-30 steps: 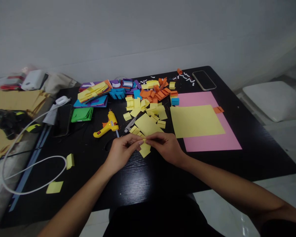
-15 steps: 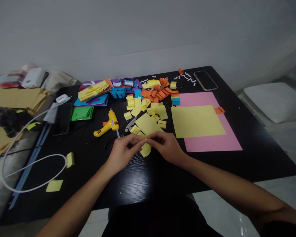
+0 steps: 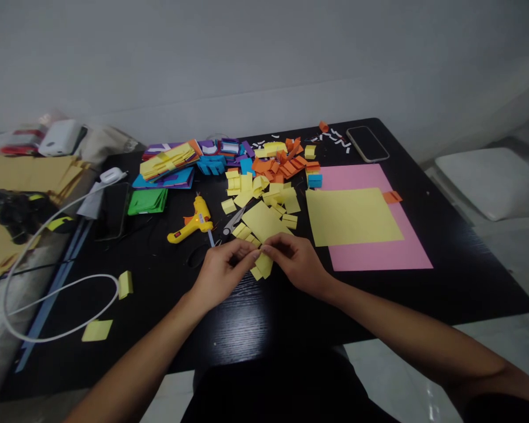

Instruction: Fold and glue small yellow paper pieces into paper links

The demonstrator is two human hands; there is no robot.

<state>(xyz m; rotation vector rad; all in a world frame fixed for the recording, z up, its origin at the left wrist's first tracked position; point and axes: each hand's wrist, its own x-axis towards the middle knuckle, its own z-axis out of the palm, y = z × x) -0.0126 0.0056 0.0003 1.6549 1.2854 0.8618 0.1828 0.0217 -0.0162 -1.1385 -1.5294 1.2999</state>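
Between the fingertips of my left hand [image 3: 224,267] and my right hand [image 3: 295,259] is a small piece of yellow paper [image 3: 265,265], pinched from both sides at its upper edge. My fingers cover part of it. Just beyond my hands lie a larger yellow paper sheet [image 3: 264,222] and a heap of small folded yellow paper pieces [image 3: 245,187]. Scissors [image 3: 233,222] rest partly under the paper, left of the heap. A yellow glue gun [image 3: 196,222] lies farther left.
At right, a yellow sheet [image 3: 355,217] overlaps a pink sheet [image 3: 379,257]. Orange folded pieces [image 3: 284,167], a green packet [image 3: 147,201] and coloured paper stacks [image 3: 170,161] lie at the back. A white cable [image 3: 62,341] loops at left; phones [image 3: 367,144] lie at both sides.
My fingertips have shifted very slightly, and the yellow piece between them now shows more of its face below my fingers. Everything else stays put.
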